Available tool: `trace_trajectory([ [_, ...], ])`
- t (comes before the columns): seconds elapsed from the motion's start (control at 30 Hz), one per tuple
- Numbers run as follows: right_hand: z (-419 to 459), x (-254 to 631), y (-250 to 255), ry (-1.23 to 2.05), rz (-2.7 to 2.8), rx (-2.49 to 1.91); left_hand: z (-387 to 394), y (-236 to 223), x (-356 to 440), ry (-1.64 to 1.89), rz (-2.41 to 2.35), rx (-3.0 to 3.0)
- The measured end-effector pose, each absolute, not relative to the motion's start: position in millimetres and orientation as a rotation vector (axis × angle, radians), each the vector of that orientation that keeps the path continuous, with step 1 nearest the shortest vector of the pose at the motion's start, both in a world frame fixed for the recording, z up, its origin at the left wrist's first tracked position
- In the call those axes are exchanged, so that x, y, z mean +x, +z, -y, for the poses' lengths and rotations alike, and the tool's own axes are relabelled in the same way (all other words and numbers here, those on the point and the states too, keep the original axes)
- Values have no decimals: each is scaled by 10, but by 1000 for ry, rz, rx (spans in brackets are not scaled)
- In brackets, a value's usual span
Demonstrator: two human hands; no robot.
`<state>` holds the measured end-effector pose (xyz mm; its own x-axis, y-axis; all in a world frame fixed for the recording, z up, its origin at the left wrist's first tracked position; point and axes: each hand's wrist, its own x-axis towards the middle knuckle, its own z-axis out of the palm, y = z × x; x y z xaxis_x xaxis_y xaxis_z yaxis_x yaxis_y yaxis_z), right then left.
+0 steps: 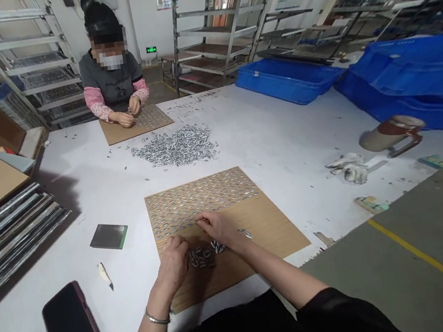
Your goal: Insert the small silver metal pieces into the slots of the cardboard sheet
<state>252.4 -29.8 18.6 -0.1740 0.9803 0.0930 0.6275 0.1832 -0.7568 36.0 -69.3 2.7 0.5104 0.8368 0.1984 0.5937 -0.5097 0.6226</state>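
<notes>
Rows of small silvery pieces cover the far part of the brown board in the head view, a loose cluster lies on the nearer part, and a large heap sits beyond on the white table. The right hand has thumb and forefinger narrowed together at the nearest row, while the left hand curls its fingers just beside the cluster; whether either grips a piece, I cannot tell. Across the table, a co-worker's hands work over another board.
</notes>
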Motion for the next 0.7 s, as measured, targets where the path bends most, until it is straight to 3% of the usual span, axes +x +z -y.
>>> trace_trajectory([
  [0.47, 212, 2340, 241, 518, 2141, -1861, 694, 32, 327, 650, -1166, 2330],
  [0.7, 418, 2423, 290, 605, 1998, -1685, 656, 116, 272, 657, -1095, 2269],
])
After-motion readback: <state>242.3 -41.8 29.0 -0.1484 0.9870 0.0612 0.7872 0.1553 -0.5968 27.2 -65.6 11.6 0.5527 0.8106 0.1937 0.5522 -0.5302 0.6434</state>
